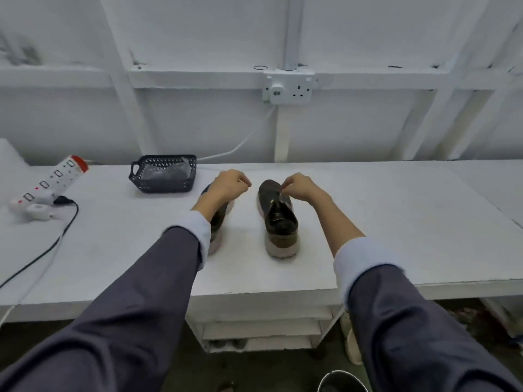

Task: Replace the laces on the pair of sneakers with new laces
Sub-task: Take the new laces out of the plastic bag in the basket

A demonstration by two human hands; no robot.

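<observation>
Far left of the right sneaker (278, 219): power strip (51, 182) propped at a tilt, red lights on. A white adapter (38, 212) and a black cable (56, 239) sit at its near end, and the cable runs off the table (396, 222) edge.

Left and behind the right sneaker: dark mesh basket (162, 174) with something plastic-wrapped inside, can't tell what.

Just left, set apart by a strip of bare table: left sneaker (223, 210). My left forearm blocks most of it; I only see the sole edge and a bit of the upper. Left hand (229, 183) is over its toe end, fingers curled into a fist. Can't tell if it holds anything.

Right sneaker stands upright, toe away from me, heel toward me, tongue area open to view.

Right hand (300, 188) is above its toe end, fingertips pinched together down at the front of the lacing. What's in the pinch is too dark and small to tell.

High behind it: wall socket (290, 86). Below the table on the near right: bucket (342, 381) rim.
</observation>
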